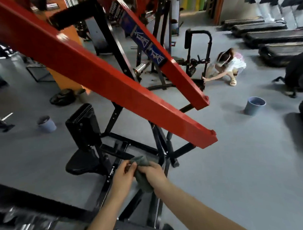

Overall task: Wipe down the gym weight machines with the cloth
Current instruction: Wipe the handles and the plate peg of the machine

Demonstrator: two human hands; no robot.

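We see our left hand (122, 176) pinching the top edge of the grey cloth (142, 182), while our right hand (153, 172) grips its middle with curled fingers. The cloth hangs between them, over the machine's black frame (107, 183) and below the red arms (111, 78).

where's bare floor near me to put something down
The widest bare floor lies right of the black frame, this side of the right bucket. A smaller patch sits between the left bucket and the seat. Under the red beams it is crowded with bars.
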